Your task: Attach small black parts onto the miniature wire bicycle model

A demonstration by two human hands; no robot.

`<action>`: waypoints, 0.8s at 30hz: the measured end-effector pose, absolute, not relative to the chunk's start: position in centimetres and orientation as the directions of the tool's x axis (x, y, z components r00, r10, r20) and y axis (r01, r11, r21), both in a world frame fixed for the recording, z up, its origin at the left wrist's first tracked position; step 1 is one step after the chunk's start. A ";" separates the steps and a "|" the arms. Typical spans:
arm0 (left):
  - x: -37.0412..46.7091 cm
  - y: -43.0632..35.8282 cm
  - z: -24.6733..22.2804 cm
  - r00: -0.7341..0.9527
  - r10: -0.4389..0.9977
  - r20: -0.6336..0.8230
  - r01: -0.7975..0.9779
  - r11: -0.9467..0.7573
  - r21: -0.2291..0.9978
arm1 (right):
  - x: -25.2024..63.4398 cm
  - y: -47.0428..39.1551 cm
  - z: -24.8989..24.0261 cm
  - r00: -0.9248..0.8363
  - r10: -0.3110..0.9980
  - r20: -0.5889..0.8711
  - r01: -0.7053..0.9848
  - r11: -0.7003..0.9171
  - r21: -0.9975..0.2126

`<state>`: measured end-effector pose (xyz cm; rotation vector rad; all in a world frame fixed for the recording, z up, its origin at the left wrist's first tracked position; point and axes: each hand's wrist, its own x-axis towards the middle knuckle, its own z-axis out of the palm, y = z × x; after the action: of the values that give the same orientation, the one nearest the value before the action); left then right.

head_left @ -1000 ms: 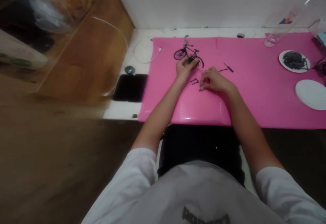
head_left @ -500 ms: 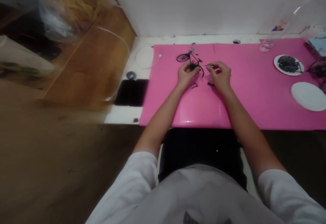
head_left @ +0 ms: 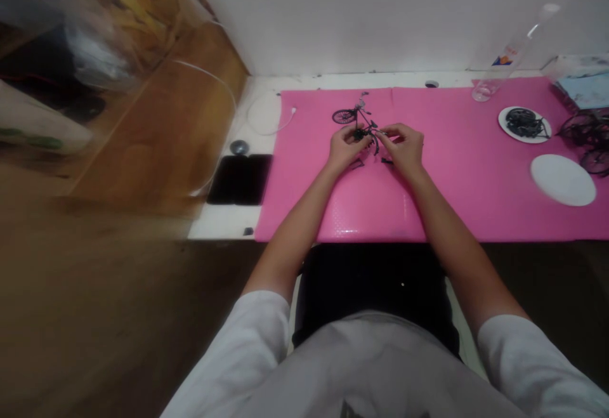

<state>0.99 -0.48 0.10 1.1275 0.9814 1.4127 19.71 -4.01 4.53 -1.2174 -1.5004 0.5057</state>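
A small black model bicycle is tilted above the pink mat, its front wheel toward the far left. My left hand is closed around its lower middle, near the pedals. My right hand pinches a small thin part against the rear of the bicycle, by the seat; its exact shape is too small to make out. Below the hands, a thin dark piece and a short black piece lie on the mat. Fingers partly hide the rear half of the bicycle.
The pink mat covers most of the white table. On the right are a plate with black parts, a white plate, a clear bottle and dark wheeled models. A black flat object and a cable lie left.
My right hand has moved left with the small part, from a short gap beside the bicycle to contact with its rear. The view has shifted slightly.
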 end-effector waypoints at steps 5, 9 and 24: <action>1.0 -0.7 0.6 -0.023 0.994 0.108 -0.233 -0.110 0.966 | 19.8 -4.0 4.4 0.108 0.866 0.488 0.439 0.399 -0.805; 0.9 -0.7 0.3 -0.010 0.993 0.120 -0.222 -0.120 0.968 | 20.0 -3.8 4.0 0.102 0.843 0.528 0.432 0.441 -0.787; 0.8 0.2 -1.4 0.024 0.975 0.221 -0.145 -0.216 0.966 | 20.4 -3.5 3.9 0.036 0.816 0.577 0.548 0.467 -0.694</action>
<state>0.83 0.17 -1.37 1.2783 0.9610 1.4017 20.38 -3.54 3.86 -1.1995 -1.6370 0.3098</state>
